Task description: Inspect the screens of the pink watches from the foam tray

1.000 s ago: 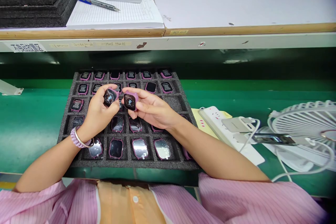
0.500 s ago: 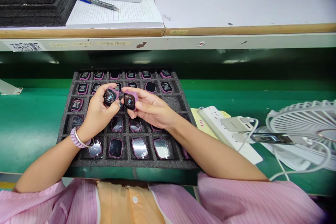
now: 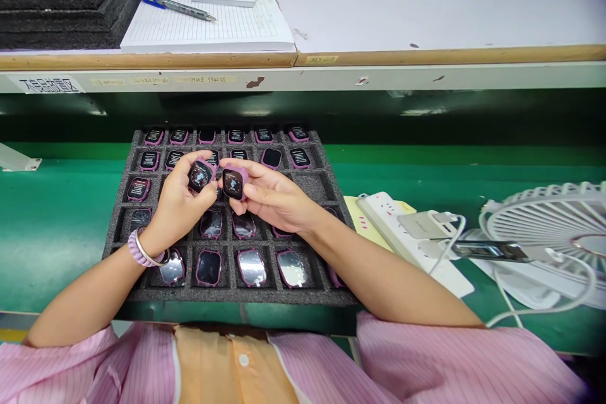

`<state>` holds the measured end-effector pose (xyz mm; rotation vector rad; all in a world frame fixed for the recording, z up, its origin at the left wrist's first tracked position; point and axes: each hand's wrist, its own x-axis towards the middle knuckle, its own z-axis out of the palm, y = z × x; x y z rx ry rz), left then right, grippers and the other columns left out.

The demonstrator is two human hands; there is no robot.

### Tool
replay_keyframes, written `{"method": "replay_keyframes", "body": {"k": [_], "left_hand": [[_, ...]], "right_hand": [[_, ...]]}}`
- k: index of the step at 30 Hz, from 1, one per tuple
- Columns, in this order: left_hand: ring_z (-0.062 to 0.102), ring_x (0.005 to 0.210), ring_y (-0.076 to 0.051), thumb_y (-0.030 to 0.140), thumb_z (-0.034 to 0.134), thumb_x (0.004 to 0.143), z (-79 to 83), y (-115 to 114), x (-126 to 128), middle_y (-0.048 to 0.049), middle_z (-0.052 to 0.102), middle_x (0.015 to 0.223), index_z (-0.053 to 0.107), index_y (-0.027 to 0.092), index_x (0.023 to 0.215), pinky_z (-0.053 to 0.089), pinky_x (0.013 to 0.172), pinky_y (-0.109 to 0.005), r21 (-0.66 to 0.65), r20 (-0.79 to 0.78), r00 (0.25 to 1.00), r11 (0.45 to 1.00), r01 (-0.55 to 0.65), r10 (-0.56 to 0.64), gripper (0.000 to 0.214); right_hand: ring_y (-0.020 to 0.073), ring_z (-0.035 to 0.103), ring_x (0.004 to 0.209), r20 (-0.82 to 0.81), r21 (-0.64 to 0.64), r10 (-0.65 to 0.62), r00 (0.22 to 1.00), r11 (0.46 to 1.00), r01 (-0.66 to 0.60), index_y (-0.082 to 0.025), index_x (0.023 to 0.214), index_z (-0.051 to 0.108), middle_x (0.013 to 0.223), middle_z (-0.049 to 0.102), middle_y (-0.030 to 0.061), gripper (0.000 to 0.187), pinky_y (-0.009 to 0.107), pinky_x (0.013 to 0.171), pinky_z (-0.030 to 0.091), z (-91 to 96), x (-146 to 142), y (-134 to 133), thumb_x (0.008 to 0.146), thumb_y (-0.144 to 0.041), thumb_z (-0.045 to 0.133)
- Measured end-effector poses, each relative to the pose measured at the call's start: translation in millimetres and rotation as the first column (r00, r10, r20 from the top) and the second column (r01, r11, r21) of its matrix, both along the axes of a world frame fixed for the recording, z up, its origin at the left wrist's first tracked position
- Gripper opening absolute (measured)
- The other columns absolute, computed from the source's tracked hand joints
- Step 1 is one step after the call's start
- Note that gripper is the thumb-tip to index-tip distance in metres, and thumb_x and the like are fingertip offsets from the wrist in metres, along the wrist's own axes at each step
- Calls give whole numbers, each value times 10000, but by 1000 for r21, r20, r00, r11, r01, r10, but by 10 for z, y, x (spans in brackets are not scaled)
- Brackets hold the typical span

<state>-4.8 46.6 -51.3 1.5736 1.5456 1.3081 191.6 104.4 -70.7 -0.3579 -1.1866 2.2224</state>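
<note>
Pink striped sleeves (image 3: 132, 366) cover your upper arms, with an orange front panel (image 3: 231, 363) between them, and a lilac beaded bracelet (image 3: 142, 249) sits on your left wrist. Your left hand (image 3: 177, 199) and right hand (image 3: 269, 196) meet above a dark foam tray (image 3: 237, 295). Your left fingers (image 3: 182, 164) curl closed around a pink-framed square watch (image 3: 201, 175), and your right fingers (image 3: 255, 172) grip a second pink-framed watch (image 3: 233, 184). The two watches sit almost touching, faces up, above the tray's middle rows. More watches (image 3: 250, 267) fill the tray's compartments, the nearer ones glossy and the farther ones showing black screens with pale text. The tray rests on a green surface (image 3: 57, 227). To your right lie a white power strip (image 3: 379, 218) and a white fan (image 3: 544, 221). Beyond a labelled white ledge (image 3: 303, 79) are a ruled notebook (image 3: 241, 31), a blue-capped pen (image 3: 175, 6) and stacked dark foam sheets (image 3: 61, 0).
</note>
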Motion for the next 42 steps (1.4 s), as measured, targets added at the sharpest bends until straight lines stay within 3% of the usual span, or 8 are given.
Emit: {"method": "replay_keyframes", "body": {"k": [6, 10, 14, 19, 23, 28, 36, 42], "left_hand": [[625, 807, -122, 249, 645, 802, -11, -11, -5, -43, 688, 991, 651, 140, 1234, 524, 743, -239, -6, 3, 1000, 1000, -9, 9, 446], [628, 888, -134, 297, 673, 792, 1, -22, 7, -68, 683, 1086, 636, 120, 1274, 526, 826, -259, -16, 58, 998, 1000, -10, 11, 515], [606, 828, -121, 274, 702, 752, 62, -17, 27, -48, 675, 1007, 644, 116, 1236, 509, 764, -237, -69, 154, 988, 997, 45, -34, 512], [396, 532, -46, 319, 781, 721, 108, 29, 13, 40, 554, 773, 616, 117, 1251, 341, 498, -186, -259, 540, 840, 941, 218, -46, 591], [456, 560, -47, 308, 870, 649, 102, 73, -17, 32, 575, 808, 597, 114, 1290, 415, 509, -169, -278, 684, 729, 929, 242, 15, 724], [552, 564, -64, 336, 858, 659, 108, 71, -19, 14, 625, 903, 593, 147, 1342, 499, 509, -191, -266, 703, 710, 941, 209, 42, 756], [750, 687, -161, 333, 777, 730, 116, 26, 26, -14, 702, 951, 565, 167, 1271, 648, 667, -247, -276, 629, 777, 941, 197, 22, 604], [775, 704, -176, 308, 774, 715, 104, 8, 54, -24, 709, 1060, 565, 171, 1184, 680, 694, -249, -277, 600, 800, 939, 204, 3, 532]], "right_hand": [[113, 640, 775, -20, 25, 1, 1000, 1000, 0, -248, 1321, 663, 1134, 656, 19, 515, 241, 749, 595, -17, -4, 15, 888, -354, 921], [124, 651, 790, -14, 29, 7, 1000, 1000, -7, -254, 1342, 653, 1110, 666, 19, 534, 257, 768, 597, 3, -3, 7, 893, -378, 915], [120, 625, 757, -12, 7, -6, 1000, 1000, 6, -250, 1305, 678, 1131, 676, 22, 518, 263, 752, 586, 10, -9, 3, 867, -358, 933], [141, 672, 795, 23, -36, -36, 999, 999, 37, -251, 1335, 654, 1125, 709, 29, 545, 271, 765, 569, -9, -29, 37, 864, -330, 917], [188, 714, 838, 61, -73, -98, 993, 992, 102, -235, 1405, 575, 1131, 747, 71, 585, 308, 781, 560, 1, -23, 81, 885, -313, 832], [158, 685, 742, 55, -81, -157, 986, 984, 161, -210, 1289, 578, 1117, 758, 85, 513, 294, 746, 550, 25, -4, 113, 846, -279, 828], [123, 684, 703, 96, 37, -199, 975, 980, 197, -208, 1253, 615, 1088, 741, 30, 521, 256, 690, 545, -2, -9, 79, 793, -230, 858], [122, 679, 681, 114, 98, -211, 971, 975, 201, -206, 1246, 619, 998, 722, 7, 503, 252, 655, 529, -19, -19, 70, 789, -214, 830]]}}
